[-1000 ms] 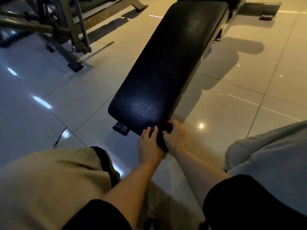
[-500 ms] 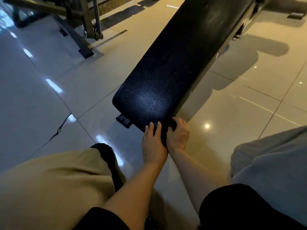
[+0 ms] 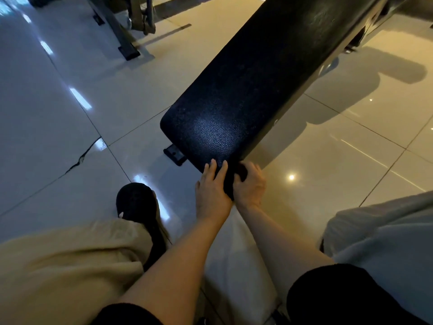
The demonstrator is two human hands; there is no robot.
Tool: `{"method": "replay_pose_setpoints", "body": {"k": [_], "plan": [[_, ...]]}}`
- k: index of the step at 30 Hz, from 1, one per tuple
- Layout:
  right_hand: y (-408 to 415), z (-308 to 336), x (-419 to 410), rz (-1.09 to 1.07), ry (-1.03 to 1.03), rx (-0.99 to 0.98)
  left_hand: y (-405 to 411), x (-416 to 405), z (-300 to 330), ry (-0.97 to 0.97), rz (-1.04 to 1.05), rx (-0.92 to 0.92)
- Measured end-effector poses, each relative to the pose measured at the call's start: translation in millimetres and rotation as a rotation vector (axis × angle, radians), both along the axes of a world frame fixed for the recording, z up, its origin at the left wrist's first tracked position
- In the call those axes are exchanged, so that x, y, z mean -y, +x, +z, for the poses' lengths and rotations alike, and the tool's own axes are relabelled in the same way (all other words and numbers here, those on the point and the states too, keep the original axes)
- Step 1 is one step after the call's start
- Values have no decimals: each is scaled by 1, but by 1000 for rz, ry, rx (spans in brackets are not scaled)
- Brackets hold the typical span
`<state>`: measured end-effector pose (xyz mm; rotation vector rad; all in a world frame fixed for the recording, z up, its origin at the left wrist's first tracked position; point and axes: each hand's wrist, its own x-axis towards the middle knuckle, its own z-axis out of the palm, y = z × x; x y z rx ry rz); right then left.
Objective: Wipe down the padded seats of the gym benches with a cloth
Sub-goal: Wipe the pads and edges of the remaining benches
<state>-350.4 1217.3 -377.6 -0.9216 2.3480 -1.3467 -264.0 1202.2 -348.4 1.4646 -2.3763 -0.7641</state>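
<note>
A black padded bench seat runs diagonally from the lower centre up to the top right. Both of my hands are at its near right corner. My left hand lies with straight fingers on the end edge of the pad. My right hand curls its fingers round a dark cloth and holds it against the corner. The cloth is nearly the same colour as the pad, and most of it is hidden between my hands.
Glossy floor tiles surround the bench, one with a crack. The bench's black foot sticks out under the near end. A metal machine frame stands at the top left. My black shoe and beige trouser leg are at the lower left.
My view has tilted down and to the right, bringing my shoe into sight. Both hands stay at the bench's near corner, with the right hand still on the cloth.
</note>
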Motion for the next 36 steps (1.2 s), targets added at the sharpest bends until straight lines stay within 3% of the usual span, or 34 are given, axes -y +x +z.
{"method": "replay_pose_setpoints", "body": {"k": [5, 8, 12, 18, 22, 25, 27, 31, 33, 36], "plan": [[-35, 20, 13, -235, -89, 48, -2, -8, -5, 16, 43, -43], [-35, 22, 10, -116, -75, 26, -3, -11, -7, 20, 54, -28], [-22, 0, 0, 131, 104, 33, 0, -9, 0, 44, 22, -2], [-50, 21, 15, -264, -58, 127, -1, -9, -7, 49, 41, -28], [-28, 20, 6, -85, -129, 104, -5, -10, -7, 39, 66, -14], [-11, 4, -6, 155, 58, 142, -6, -8, -1, 55, 73, 2], [-15, 3, -5, 97, 68, 164, -5, -8, 1, 70, 67, 16], [-43, 26, 9, -202, -110, 185, -3, -7, 2, 94, 54, 29], [-41, 32, 12, -180, -119, 245, -2, -3, 5, 95, 30, 57], [-12, 27, 0, 37, -4, 311, 0, 0, 14, 119, 21, 73]]}}
